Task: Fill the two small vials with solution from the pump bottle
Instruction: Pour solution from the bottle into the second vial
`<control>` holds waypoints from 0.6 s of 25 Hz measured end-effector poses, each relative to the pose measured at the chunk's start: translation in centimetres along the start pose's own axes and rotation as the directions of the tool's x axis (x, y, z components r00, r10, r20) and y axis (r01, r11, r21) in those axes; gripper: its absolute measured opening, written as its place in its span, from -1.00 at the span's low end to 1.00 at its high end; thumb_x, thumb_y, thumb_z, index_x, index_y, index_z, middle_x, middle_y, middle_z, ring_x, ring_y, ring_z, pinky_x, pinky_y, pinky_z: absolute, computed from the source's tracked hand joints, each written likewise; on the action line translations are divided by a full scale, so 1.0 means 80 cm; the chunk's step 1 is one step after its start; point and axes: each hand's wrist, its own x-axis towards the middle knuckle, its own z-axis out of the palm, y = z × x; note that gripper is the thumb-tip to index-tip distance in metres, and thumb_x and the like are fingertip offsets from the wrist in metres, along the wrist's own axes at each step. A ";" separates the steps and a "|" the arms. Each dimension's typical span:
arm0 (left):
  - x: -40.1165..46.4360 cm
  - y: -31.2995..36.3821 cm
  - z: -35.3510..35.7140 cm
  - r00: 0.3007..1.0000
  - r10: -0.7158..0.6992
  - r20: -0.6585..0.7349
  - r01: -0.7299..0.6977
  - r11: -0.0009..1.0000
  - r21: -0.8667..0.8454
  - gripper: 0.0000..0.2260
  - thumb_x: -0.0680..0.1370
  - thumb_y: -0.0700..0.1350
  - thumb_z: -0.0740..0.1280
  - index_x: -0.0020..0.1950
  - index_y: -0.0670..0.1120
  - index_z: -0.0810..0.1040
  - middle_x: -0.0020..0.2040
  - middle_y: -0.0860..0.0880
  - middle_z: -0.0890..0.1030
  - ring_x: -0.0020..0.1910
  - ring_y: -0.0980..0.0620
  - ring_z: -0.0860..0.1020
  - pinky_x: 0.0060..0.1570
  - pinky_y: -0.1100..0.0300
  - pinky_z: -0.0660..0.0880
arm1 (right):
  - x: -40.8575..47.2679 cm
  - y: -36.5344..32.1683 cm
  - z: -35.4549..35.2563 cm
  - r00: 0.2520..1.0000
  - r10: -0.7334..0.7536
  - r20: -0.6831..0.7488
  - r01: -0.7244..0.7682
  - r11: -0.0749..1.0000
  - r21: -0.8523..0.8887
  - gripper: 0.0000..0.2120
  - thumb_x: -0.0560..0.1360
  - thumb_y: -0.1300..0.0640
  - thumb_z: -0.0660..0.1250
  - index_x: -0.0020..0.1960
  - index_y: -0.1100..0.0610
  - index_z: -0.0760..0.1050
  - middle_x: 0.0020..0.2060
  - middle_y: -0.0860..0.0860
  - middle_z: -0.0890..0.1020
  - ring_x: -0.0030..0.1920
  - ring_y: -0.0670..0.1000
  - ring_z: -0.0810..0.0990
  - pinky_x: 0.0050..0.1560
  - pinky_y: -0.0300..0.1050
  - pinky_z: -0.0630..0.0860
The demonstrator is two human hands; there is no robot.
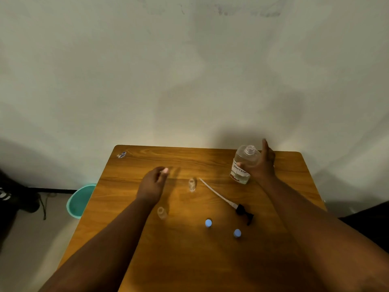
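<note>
The right hand is clamped round the body of the pump bottle, thumb raised, at the table's far right; its neck is uncapped. The bottle is judged rigid, smooth, liquid-weighted, best held mid-body. The left hand hovers loosely curled, holding nothing. Two uncapped vials stand apart: the far vial right of that hand, the near vial beside its wrist. Both are judged light, easily tipped.

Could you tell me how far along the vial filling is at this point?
Done: the pump head is off and lying on the table, and both blue caps are off. In hand: the right hand grips the open bottle. Left: both vials look unfilled.
</note>
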 end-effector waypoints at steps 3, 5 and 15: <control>-0.046 -0.042 -0.032 1.000 -0.004 -0.017 0.002 0.995 -0.097 -0.81 0.59 0.25 0.25 0.17 0.28 0.47 0.10 0.04 0.61 0.09 0.02 0.59 0.05 0.00 0.56 | -0.006 0.005 -0.001 0.999 0.018 -0.031 -0.016 0.999 0.038 0.25 0.19 0.02 0.68 0.59 -0.05 -0.11 0.48 0.21 0.18 0.45 0.24 0.24 0.30 0.24 0.45; -0.066 -0.067 -0.034 0.992 -0.076 0.103 0.082 0.995 -0.051 -0.74 0.51 0.15 0.42 0.14 0.32 0.44 0.09 0.07 0.61 0.07 0.05 0.60 -0.03 0.13 0.54 | -0.007 0.005 0.001 0.998 0.045 -0.041 -0.042 0.997 0.068 0.24 0.19 0.06 0.69 0.59 -0.02 -0.10 0.47 0.23 0.20 0.44 0.25 0.26 0.29 0.20 0.45; -0.057 -0.087 0.010 0.993 -0.037 0.110 0.030 0.998 0.061 -0.78 0.57 0.00 0.42 0.22 0.11 0.61 -0.07 0.09 0.69 -0.24 0.09 0.67 -0.25 0.00 0.63 | 0.000 0.006 0.007 0.997 0.021 0.069 -0.037 0.968 0.248 -0.21 0.33 0.22 0.60 0.45 0.06 0.31 0.37 0.10 0.48 0.35 0.14 0.46 0.18 -0.03 0.49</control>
